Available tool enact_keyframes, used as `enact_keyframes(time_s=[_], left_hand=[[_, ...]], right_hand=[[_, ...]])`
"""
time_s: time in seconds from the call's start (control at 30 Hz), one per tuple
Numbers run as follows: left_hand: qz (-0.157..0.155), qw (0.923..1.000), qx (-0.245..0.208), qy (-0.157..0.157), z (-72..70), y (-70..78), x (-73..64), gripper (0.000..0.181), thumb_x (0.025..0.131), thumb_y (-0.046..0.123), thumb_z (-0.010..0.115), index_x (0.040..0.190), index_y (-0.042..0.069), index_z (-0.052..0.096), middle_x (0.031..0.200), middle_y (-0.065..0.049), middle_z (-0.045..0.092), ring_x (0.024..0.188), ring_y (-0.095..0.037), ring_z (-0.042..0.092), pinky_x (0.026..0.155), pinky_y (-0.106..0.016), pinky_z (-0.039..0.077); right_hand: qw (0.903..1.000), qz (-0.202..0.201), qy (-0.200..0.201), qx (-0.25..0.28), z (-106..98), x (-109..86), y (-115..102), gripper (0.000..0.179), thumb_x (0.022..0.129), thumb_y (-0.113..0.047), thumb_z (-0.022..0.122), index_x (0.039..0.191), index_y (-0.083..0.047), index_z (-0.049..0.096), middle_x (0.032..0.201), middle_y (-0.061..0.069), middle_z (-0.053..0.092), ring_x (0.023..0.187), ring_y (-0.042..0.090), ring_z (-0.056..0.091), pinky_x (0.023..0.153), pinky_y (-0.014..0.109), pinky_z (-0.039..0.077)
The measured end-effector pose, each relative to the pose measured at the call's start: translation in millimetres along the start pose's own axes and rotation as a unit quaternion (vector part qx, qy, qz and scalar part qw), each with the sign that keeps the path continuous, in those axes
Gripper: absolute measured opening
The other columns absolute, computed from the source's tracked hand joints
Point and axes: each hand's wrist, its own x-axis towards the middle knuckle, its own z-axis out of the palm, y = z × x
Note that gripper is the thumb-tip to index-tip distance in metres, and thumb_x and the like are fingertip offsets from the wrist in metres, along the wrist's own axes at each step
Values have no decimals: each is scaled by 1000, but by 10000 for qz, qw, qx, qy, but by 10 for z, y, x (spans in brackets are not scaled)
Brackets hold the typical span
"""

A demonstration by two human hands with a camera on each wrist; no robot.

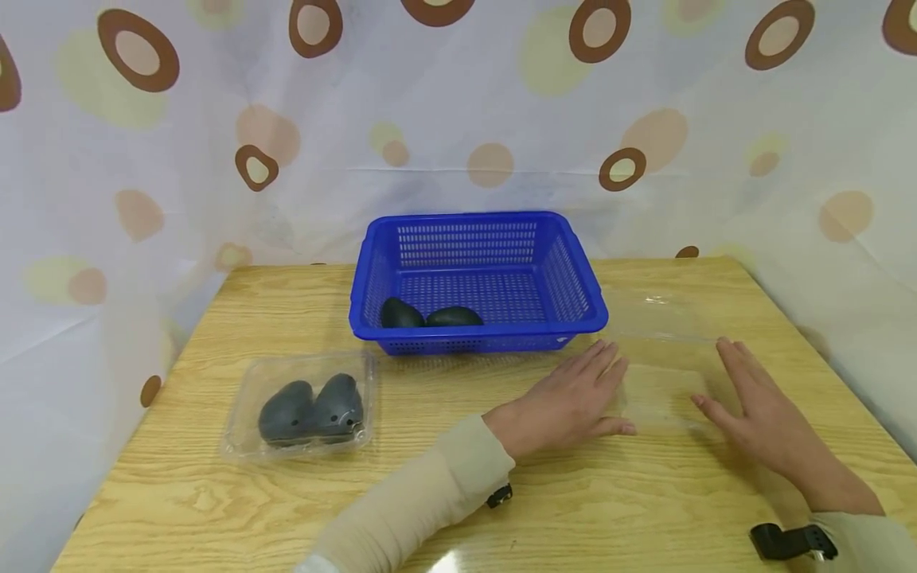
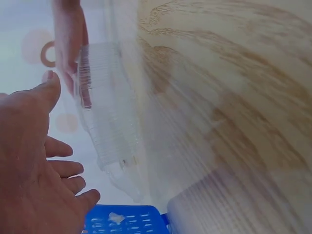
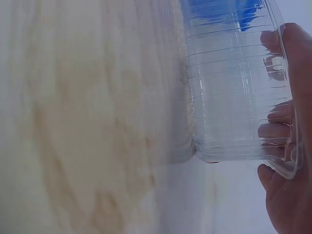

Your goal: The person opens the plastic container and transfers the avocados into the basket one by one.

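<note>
A: What does the clear plastic tub [image 1: 662, 394] look like?

B: Colourless and see-through, with fine ribs down its walls and a lipped rim, plainest in the right wrist view. The wood shows straight through it.

A: Where is it?

B: On the right part of the table [image 1: 215, 517], between the two hands, just beyond the right corner of the blue basket [image 1: 494, 341].

A: Which way does it face?

B: Rim upward, base down on the table. Behind it shows a clear panel [image 1: 653, 318] with a bright glint; taken together, the plastic runs longest away from the person. The tub's own long axis I can't tell, since its edges fade into the wood.

A: And the hands?

B: The left hand [image 1: 569, 398] has its fingers extended at the near left side, clenching nothing. The right hand [image 1: 770, 414] is likewise unclenched, thumb spread, by the right side. Whether either touches the rim, I can't tell.
</note>
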Motion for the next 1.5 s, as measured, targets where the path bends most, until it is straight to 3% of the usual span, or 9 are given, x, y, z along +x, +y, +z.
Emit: enact_keyframes(time_s=[0.13, 0.3, 0.57, 0.77, 0.9, 1.2, 1.5], left_hand=[[125, 9998, 100, 108, -48, -61, -123, 78, 102, 57, 37, 155, 1, 25, 163, -17, 25, 154, -26, 17, 127, -32, 11], [151, 9996, 110, 207, -105, -150, -299, 77, 101, 54, 42, 154, 0, 27, 161, -17, 28, 154, -28, 19, 127, -33, 11], [-144, 9998, 16, 102, -193, -245, -507, 77, 101, 56, 43, 155, 3, 27, 164, -15, 23, 154, -30, 17, 127, -35, 14], [-455, 9981, -404, 10, -324, -299, -670, 82, 98, 60, 46, 158, 10, 22, 167, -12, 15, 155, -29, 11, 126, -40, 18], [-592, 9973, -426, 65, -403, -354, -790, 85, 96, 63, 47, 158, 11, 21, 167, -12, 16, 155, -30, 11, 126, -42, 18], [-1272, 9905, -527, -37, -549, -525, -1092, 92, 91, 74, 43, 161, 21, 13, 169, -2, 3, 156, -23, -1, 126, -54, 3], [-1857, 9820, -336, -11, -602, -711, -1424, 103, 83, 85, 41, 161, 26, 7, 169, -1, -4, 156, -24, -7, 123, -61, -4]], right_hand=[[10000, -33, 26, 54, -12, 16, 11, 85, 99, -29, 59, 161, -13, 1, 166, 22, 1, 153, 41, -6, 111, 77, 1], [9998, 85, -39, 169, -62, 34, -41, 85, 99, -30, 59, 161, -20, 2, 167, 18, -1, 154, 40, -7, 110, 79, 2], [9963, -644, 516, -224, -165, 103, -207, 85, 93, -24, 68, 160, -11, 17, 164, 21, 19, 156, 31, 0, 126, 49, -9], [9899, -1061, 714, -609, -208, 154, -389, 85, 90, -26, 71, 158, -11, 23, 162, 20, 25, 156, 30, 0, 125, 54, -9], [9855, -1332, 735, -750, -238, 167, -539, 86, 89, -30, 72, 158, -11, 24, 161, 20, 27, 156, 30, 0, 125, 55, -6], [9744, -1992, 677, -789, -176, 241, -864, 94, 84, -39, 76, 158, -12, 25, 162, 15, 28, 156, 29, 1, 126, 50, -5], [9696, -2196, 415, -994, -52, 330, -1230, 102, 85, -53, 70, 160, -13, 14, 169, 6, 6, 155, 29, -8, 125, 52, -9]])
